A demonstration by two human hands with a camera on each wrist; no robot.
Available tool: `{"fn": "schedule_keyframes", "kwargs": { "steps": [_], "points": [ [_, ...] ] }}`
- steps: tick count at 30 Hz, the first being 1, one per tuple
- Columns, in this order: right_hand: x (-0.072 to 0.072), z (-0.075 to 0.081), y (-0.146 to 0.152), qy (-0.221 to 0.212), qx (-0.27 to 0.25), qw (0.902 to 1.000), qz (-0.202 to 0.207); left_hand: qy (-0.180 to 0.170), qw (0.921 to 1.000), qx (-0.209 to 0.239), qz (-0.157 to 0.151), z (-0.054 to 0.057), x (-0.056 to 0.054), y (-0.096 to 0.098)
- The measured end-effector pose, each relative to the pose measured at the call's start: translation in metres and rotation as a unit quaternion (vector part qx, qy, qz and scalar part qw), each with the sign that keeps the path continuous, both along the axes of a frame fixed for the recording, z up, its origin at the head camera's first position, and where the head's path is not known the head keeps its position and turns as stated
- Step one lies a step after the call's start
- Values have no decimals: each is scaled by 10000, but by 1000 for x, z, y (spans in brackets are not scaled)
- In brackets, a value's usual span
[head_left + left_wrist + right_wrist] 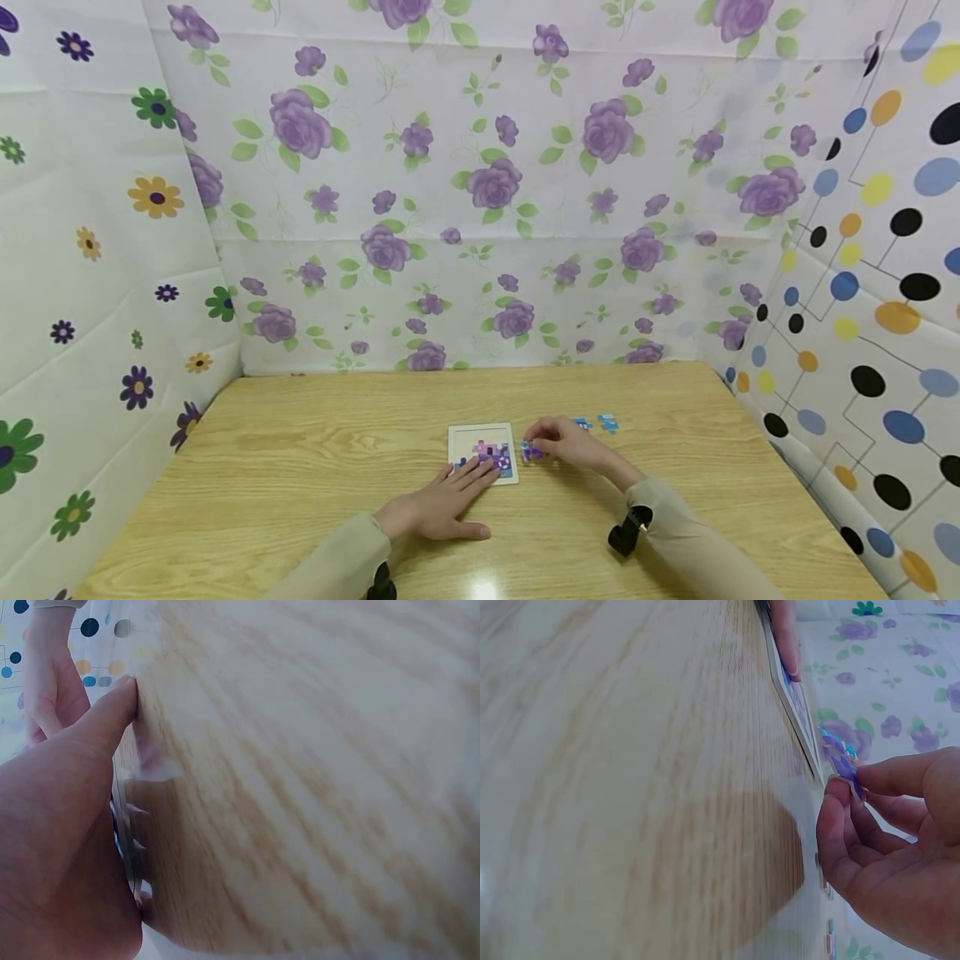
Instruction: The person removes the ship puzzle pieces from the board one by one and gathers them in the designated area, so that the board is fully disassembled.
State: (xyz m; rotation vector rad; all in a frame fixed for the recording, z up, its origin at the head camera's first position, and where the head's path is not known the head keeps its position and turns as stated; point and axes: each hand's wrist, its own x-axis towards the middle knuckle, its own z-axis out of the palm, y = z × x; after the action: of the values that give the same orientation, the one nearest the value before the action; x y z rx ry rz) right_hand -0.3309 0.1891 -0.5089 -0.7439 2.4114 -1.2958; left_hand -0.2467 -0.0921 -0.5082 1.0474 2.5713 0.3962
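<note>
A small jigsaw puzzle in a white frame [453, 433] lies flat on the table, its lower part filled with pink, purple and blue pieces [491, 450]. My left hand [442, 506] rests over its lower left with fingers spread straight and the thumb out to the side. Just right of the frame, my right hand [572, 443] pinches a purple and blue puzzle piece [844, 759] between thumb and fingers. In the right wrist view the piece is tilted, close to the frame's edge. My left fingers hide part of the puzzle.
Two loose blue puzzle pieces lie beyond my right hand, one of them the right-hand piece [607, 423]. The wooden table [315, 450] meets a flowered cloth wall [450, 275] at the back. Patterned cloth also stands at both sides.
</note>
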Motion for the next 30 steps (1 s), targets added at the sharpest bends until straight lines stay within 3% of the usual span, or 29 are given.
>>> {"fn": "schedule_keyframes", "kwargs": {
  "steps": [6,30],
  "points": [
    [2,0,4,-85,77,9999,-110,36,10000,-31,-11,0,0,0],
    [8,-1,23,-72,-44,9999,80,28,10000,-74,-41,2,2,0]
  ]
}}
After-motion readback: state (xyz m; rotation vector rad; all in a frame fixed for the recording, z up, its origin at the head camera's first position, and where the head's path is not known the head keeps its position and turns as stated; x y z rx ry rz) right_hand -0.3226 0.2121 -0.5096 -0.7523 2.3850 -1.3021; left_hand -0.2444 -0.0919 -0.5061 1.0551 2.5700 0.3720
